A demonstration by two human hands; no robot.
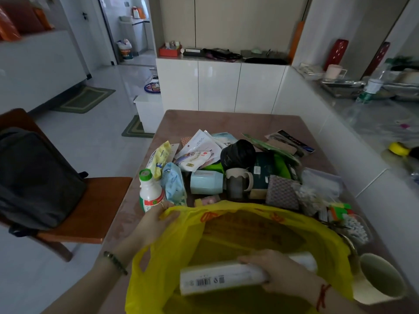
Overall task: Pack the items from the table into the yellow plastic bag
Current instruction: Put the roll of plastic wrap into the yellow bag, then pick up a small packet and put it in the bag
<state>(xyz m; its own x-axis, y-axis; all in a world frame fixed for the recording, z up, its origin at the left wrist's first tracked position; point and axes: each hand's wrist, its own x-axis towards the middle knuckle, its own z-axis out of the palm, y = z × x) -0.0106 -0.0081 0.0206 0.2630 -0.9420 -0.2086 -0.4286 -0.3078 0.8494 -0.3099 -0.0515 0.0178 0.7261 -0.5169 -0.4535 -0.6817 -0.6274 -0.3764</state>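
Bag (226, 225), yellow thin plastic with orange print along its far rim, sat open-mouthed at the near edge of the table (226, 121), its walls crumpled and translucent, one cut-out handle loop drooping at the near left. Inside the mouth the right hand (283, 270) gripped a white box (220, 279), long and flat, with a barcode and small print on its upper face; the fingers curled over the box's right end, and the box lay level across the opening. A red string circled that wrist. The left hand (154, 223) pinched the bag's far-left rim, thumb over the plastic and fingers closed under it, a ring on one finger and a beaded bracelet on the wrist.

Just beyond the left fingers stood a white bottle (150, 191) with a green cap, touching a pale blue packet (174, 184). Farther past them lay a heap: a light blue cup (206, 182) on its side, a grey mug (238, 184) upright, a black cap (238, 152), a checked cloth (282, 191), papers and green packets. To the right of the right hand, a cream mug (381, 277) stood against the bag's wall. Well left of the left hand, a dark backpack (34, 177) rested on a wooden chair (102, 200).
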